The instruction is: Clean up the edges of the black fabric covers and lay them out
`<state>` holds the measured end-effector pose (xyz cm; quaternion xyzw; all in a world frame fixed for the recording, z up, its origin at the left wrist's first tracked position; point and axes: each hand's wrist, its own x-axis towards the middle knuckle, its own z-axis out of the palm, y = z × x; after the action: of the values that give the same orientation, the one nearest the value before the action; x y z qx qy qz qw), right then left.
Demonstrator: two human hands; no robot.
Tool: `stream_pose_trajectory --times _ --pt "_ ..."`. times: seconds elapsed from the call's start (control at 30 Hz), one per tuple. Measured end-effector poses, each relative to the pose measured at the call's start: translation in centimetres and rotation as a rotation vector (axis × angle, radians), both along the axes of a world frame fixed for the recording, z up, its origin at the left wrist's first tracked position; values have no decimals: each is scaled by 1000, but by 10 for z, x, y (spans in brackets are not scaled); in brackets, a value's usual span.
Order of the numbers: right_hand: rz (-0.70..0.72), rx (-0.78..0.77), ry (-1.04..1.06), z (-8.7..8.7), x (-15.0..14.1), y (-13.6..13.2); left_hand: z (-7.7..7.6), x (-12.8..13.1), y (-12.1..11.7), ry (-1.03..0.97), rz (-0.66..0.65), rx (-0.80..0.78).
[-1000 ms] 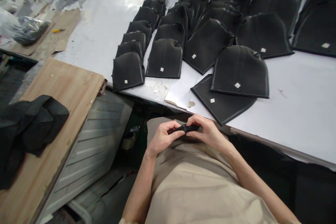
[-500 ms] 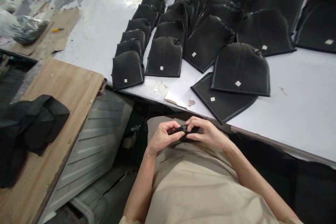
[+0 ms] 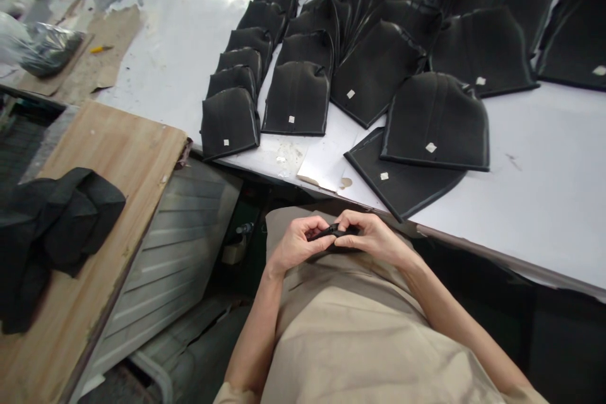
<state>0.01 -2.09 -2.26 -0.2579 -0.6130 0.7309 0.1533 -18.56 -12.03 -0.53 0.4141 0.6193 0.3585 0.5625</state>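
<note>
Close to my body, below the table's front edge, my left hand (image 3: 299, 243) and my right hand (image 3: 372, 237) pinch a black fabric piece (image 3: 326, 233) between thumbs and fingers. The hands nearly meet at the thumbs. Much of the piece is hidden by my fingers, so its full shape cannot be made out. On the white table (image 3: 534, 196) just beyond lie sewn black fabric pieces, the nearest being a flat black piece (image 3: 402, 192) with a small white sticker. A second black piece (image 3: 435, 120) overlaps it.
Rows of overlapping black pieces (image 3: 296, 98) cover the table's far side. At left, dark cloth (image 3: 71, 221) lies on a wooden board (image 3: 137, 158). Behind it are a yellow cutter (image 3: 101, 48) and a plastic bag (image 3: 50, 47). A grey slatted panel (image 3: 189, 214) stands beneath the board.
The view has shifted slightly. My fingers have drawn a little closer together on the black piece, and less of it shows between them.
</note>
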Motion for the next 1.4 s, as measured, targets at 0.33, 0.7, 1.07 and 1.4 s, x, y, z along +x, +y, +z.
stream_pose_trajectory --times 0.33,0.7,1.07,1.4 --pt "-133 216 61 2 -4 -14 -3 2 1 -24 11 -3" --pt "-91 337 46 -2 0 -10 -7 5 4 -20 47 -23" --pt "-294 333 -15 -4 -13 -25 -3 10 9 -101 62 11" --pt "-207 244 -53 -9 -11 -14 -2 9 7 -48 48 -25"
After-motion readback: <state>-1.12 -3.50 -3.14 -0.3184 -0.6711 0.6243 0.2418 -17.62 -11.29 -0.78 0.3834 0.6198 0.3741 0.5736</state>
